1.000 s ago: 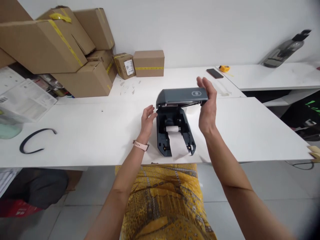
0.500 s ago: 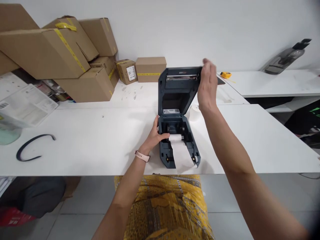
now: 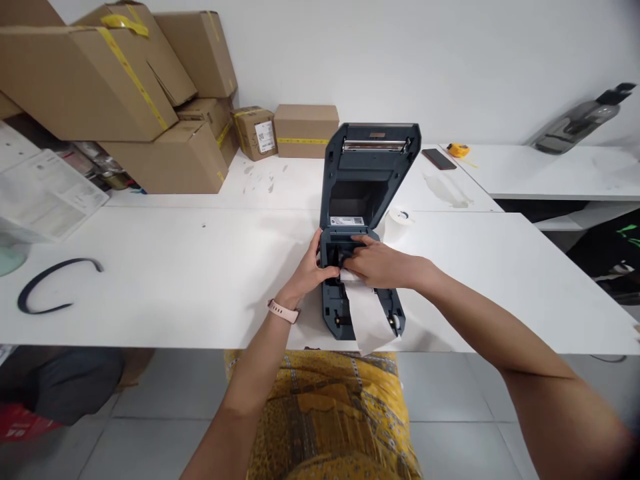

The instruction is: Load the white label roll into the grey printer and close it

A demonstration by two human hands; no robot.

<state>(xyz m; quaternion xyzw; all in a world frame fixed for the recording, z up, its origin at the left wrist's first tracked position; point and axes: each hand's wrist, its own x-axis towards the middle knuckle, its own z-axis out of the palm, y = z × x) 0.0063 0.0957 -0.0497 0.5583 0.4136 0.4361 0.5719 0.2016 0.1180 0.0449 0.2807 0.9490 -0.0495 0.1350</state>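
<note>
A dark blue-grey label printer [image 3: 331, 303] stands on the white table with its lid [image 3: 371, 173] raised. My left hand [image 3: 311, 270] grips the printer's left side, its thumb bent over the rim. Down in the open compartment, my right hand [image 3: 373, 263] has its fingers bent at a small paper roll [image 3: 349, 275], the index finger stretched toward the back. Its fingertips are partly hidden. A white paper strip [image 3: 370, 320] runs forward from the roll over the printer's front edge. Behind my right wrist, another white roll [image 3: 397, 225] stands on the table.
Cardboard boxes [image 3: 200, 157] are stacked at the back left. A black curved band [image 3: 47, 283] lies at the left. Toward the back right are a phone [image 3: 439, 159], a yellow tape measure [image 3: 457, 150] and a leaning bottle [image 3: 575, 127]. The table's front edge [image 3: 200, 348] is close to me.
My right hand has left the raised lid and come down into the printer's compartment at the paper roll. The lid stays up. My left hand keeps its place on the printer's side.
</note>
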